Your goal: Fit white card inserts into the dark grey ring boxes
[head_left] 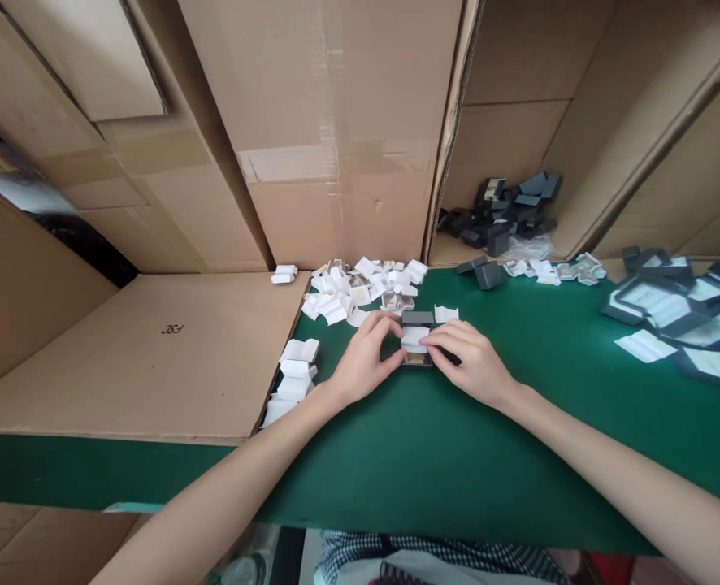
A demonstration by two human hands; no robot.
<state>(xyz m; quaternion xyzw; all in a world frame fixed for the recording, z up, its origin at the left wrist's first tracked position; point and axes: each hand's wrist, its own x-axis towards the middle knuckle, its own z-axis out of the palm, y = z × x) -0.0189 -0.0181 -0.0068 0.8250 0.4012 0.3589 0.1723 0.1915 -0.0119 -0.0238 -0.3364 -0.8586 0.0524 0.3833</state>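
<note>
A small black box (418,318) stands opened on the green tabletop in front of me, its lid part at the far side. In it sits a folded white paper insert (414,339); a tan patch shows at its near end. My left hand (367,357) grips the left side of the box, thumb and forefinger curved against it. From the other side, the fingertips of my right hand (473,361) are pinched on the right edge of the insert. Just behind my right hand lies a loose white insert (446,314).
White inserts (336,294) are heaped behind my left hand, and a row of folded ones (296,378) lies along a cardboard sheet (153,357). Two black boxes (487,275) stand at the back. More black boxes (512,211) fill a carton; opened ones (665,296) lie at right.
</note>
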